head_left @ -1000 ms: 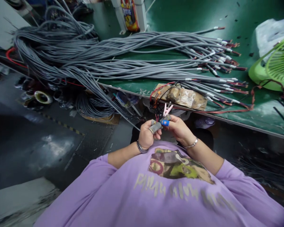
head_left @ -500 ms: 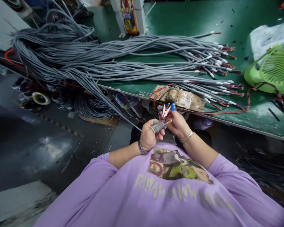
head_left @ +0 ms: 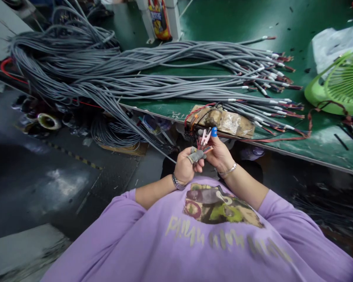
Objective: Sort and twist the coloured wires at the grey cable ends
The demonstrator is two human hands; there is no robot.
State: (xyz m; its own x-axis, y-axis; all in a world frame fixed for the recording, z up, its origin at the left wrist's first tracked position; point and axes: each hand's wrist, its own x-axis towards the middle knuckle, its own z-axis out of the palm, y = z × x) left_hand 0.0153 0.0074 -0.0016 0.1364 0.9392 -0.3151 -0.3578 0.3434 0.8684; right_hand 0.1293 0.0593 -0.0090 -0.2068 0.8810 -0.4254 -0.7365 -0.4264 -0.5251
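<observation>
Just below the middle of the frame, the person's two hands meet in front of the near edge of the green table. The left hand, with a watch on its wrist, is curled shut, its grey-covered fingers pinching a small bunch of coloured wires. The right hand, a bracelet at its wrist, closes on the same wires from the other side, with one finger in a blue cap raised above the rest. A pink clip stands up just above the wires, between the two hands; which hand holds it cannot be told. Directly beyond the hands, a brown taped block lies on the table edge with red leads running off it. A thick bundle of grey cables stretches across the upper half of the frame, its stripped ends fanned out to the right. A green plastic fan sits at the right edge, with a white bag behind it. A purple shirt fills the bottom.
</observation>
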